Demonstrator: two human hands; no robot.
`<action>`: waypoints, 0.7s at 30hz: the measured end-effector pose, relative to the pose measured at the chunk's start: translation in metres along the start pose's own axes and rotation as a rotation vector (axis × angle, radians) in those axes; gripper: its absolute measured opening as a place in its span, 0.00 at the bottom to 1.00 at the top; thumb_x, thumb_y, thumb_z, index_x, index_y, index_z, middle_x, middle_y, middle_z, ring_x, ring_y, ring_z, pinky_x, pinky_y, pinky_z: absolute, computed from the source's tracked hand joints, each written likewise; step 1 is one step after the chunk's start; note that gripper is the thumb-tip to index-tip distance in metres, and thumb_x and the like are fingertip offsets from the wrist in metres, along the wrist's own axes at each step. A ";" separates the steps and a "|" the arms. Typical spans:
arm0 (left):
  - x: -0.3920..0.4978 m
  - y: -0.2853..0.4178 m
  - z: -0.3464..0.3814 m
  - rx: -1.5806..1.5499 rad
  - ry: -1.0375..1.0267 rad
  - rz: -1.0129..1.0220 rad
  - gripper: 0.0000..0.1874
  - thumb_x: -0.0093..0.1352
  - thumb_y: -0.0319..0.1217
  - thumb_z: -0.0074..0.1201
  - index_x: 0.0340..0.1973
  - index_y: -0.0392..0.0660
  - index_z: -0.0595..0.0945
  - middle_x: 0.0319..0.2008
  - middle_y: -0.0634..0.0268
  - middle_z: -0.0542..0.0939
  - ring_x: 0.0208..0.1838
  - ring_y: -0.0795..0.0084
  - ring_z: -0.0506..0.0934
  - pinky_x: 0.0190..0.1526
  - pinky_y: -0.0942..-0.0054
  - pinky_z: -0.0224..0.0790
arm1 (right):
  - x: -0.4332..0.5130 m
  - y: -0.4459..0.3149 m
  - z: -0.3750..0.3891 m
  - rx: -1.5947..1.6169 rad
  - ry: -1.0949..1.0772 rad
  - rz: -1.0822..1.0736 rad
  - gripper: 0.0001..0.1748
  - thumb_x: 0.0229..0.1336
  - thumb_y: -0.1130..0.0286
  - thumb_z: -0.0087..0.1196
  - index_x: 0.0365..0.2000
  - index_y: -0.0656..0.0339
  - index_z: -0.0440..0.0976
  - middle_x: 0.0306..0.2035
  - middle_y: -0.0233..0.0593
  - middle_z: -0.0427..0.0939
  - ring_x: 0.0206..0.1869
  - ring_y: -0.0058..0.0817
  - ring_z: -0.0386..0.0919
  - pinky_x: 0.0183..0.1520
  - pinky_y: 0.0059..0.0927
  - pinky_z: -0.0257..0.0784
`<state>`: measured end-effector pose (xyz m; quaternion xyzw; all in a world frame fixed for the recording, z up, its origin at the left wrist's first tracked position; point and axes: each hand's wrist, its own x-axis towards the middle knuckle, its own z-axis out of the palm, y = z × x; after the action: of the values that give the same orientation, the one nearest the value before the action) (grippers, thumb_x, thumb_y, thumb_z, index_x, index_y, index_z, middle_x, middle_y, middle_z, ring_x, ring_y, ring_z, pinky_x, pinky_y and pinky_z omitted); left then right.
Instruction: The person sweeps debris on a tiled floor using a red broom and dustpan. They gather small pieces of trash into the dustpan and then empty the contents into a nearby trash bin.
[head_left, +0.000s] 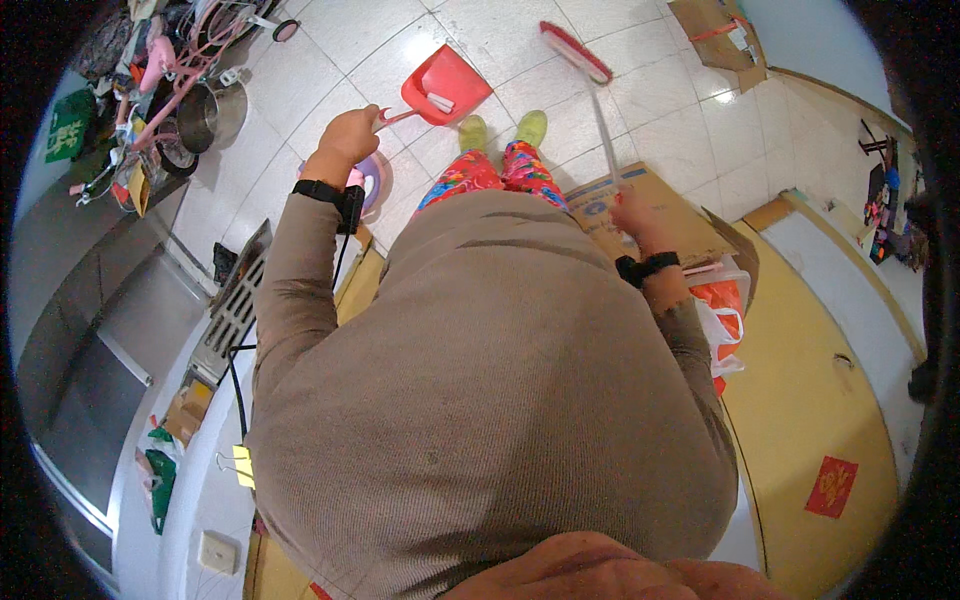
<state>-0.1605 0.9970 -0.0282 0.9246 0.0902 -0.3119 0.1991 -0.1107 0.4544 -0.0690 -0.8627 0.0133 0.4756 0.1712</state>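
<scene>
My left hand (349, 137) is closed around the handle of a red plastic dustpan (457, 81), which is over the tiled floor ahead of my left foot. A small white item (440, 103) lies in the pan near its handle end. My right hand (631, 214), somewhat blurred, grips the pale handle of a broom (576, 54). The broom's head, with red bristles, is on the floor farther out, to the right of the dustpan and apart from it. Both wrists wear black straps.
A flattened cardboard box (652, 214) is beside my right hand, near a bag with orange contents (721, 315). More cardboard (712, 37) lies at the top right. A pink bicycle (169, 97) and a metal pot (196, 118) stand at the left. A purple and pink round object (371, 180) is below my left hand.
</scene>
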 end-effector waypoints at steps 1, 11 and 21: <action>0.001 -0.001 0.001 -0.008 0.017 0.009 0.18 0.57 0.24 0.49 0.44 0.45 0.77 0.35 0.48 0.81 0.42 0.49 0.79 0.44 0.54 0.70 | 0.012 -0.007 0.014 -0.126 -0.012 -0.053 0.19 0.49 0.67 0.54 0.40 0.68 0.71 0.23 0.52 0.76 0.25 0.34 0.78 0.22 0.38 0.72; 0.011 -0.017 0.014 -0.005 0.079 0.058 0.17 0.56 0.25 0.51 0.42 0.47 0.78 0.33 0.49 0.81 0.39 0.47 0.79 0.41 0.53 0.70 | -0.060 -0.094 -0.021 0.133 -0.320 -0.100 0.21 0.53 0.71 0.52 0.49 0.65 0.70 0.26 0.47 0.77 0.22 0.33 0.75 0.23 0.37 0.70; -0.043 -0.032 0.026 -0.084 0.081 -0.046 0.15 0.59 0.28 0.52 0.43 0.47 0.78 0.34 0.47 0.81 0.41 0.48 0.79 0.42 0.54 0.71 | -0.024 -0.055 -0.071 -0.112 -0.058 -0.005 0.21 0.54 0.73 0.53 0.50 0.65 0.69 0.25 0.41 0.76 0.21 0.28 0.75 0.23 0.34 0.71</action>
<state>-0.2181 1.0125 -0.0306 0.9249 0.1324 -0.2747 0.2269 -0.0560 0.4804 0.0014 -0.8568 -0.0203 0.5000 0.1242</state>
